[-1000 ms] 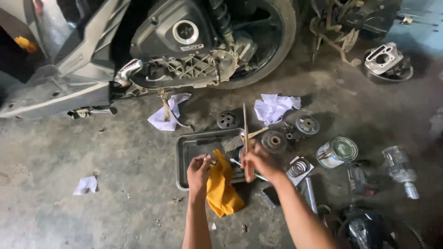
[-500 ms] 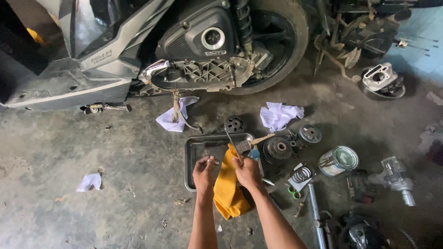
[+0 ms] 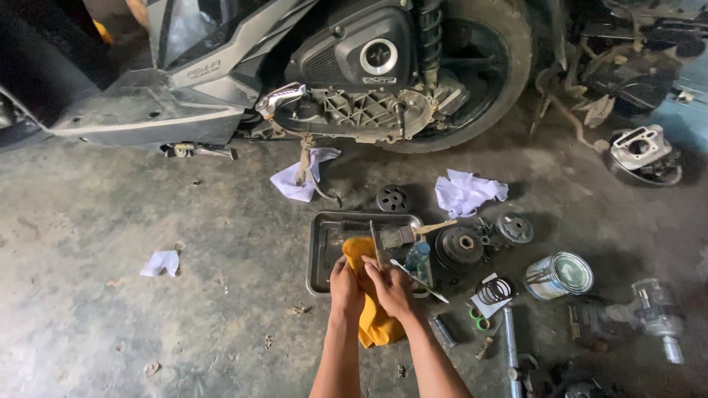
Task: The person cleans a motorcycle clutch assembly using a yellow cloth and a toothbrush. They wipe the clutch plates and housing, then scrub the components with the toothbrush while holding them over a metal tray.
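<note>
Two hands meet over a yellow cloth (image 3: 371, 313) that lies across the near edge of a metal tray (image 3: 318, 254) on the concrete floor. The left hand (image 3: 345, 286) has its fingers closed on the cloth. The right hand (image 3: 392, 289) has its fingers closed around a thin metal rod (image 3: 375, 243) that points up over the tray; both hands are touching each other. A paintbrush (image 3: 409, 234) rests on the far right corner of the tray. Just beside the tray, to the right, sit a round clutch part (image 3: 459, 247), a coil spring (image 3: 494, 290) and a tin can (image 3: 558, 275). Beyond the tray stands a scooter (image 3: 354, 74).
</note>
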